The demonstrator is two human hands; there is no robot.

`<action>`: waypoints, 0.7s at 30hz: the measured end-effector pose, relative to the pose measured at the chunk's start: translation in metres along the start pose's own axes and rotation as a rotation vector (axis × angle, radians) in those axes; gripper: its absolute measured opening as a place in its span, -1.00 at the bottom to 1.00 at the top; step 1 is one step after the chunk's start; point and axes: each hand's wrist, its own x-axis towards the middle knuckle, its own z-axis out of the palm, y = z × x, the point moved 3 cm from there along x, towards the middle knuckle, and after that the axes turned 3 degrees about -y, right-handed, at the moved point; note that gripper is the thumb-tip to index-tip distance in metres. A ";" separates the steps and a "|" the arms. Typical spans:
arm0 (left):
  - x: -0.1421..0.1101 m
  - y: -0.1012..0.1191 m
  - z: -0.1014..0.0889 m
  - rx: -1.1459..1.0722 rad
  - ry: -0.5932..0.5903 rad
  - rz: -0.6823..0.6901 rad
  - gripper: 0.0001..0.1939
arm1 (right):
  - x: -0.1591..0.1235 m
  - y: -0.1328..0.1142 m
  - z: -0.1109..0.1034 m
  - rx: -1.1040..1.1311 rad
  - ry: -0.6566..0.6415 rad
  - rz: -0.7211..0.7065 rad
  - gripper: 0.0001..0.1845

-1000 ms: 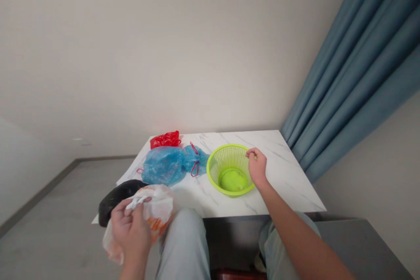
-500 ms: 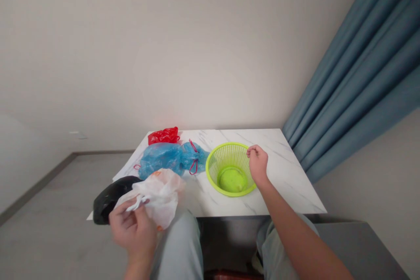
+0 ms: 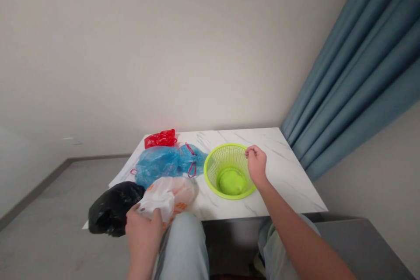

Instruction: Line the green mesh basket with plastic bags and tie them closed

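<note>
My left hand is closed on the gathered top of a white plastic bag with orange print. The bag rests at the table's front edge, by my left knee. A bright green plastic basket with slotted walls stands upright at the middle of the table, nothing in it. At its right rim my right hand is closed, fingers curled over the edge. Left of the white bag lies a crumpled black plastic bag. Behind it are blue plastic bags with red drawstrings, and a red plastic bag farther back.
The white marbled table stands against a plain wall. A blue curtain hangs at the right. My knees are under the front edge, and a dark grey surface lies at the lower right.
My left hand has moved right, and the white bag has shifted right and now lies lower and flatter. My right hand stays at the basket rim. The view has tilted slightly.
</note>
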 end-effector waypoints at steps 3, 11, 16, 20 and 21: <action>-0.001 0.004 -0.013 0.267 0.135 0.092 -0.35 | 0.001 0.001 -0.002 -0.006 0.007 0.009 -0.81; 0.051 0.049 -0.019 0.276 0.157 0.346 -0.36 | 0.004 -0.005 -0.007 0.003 0.033 0.016 -0.81; 0.118 0.086 0.020 0.205 -0.017 0.328 -0.20 | 0.008 -0.004 -0.006 0.040 0.050 0.034 -0.82; 0.161 0.090 0.050 0.196 -0.136 0.100 -0.16 | 0.014 -0.001 -0.007 0.039 0.065 0.026 -0.81; 0.167 0.091 0.054 0.138 -0.128 0.105 -0.18 | 0.015 0.000 -0.007 0.040 0.069 0.025 -0.81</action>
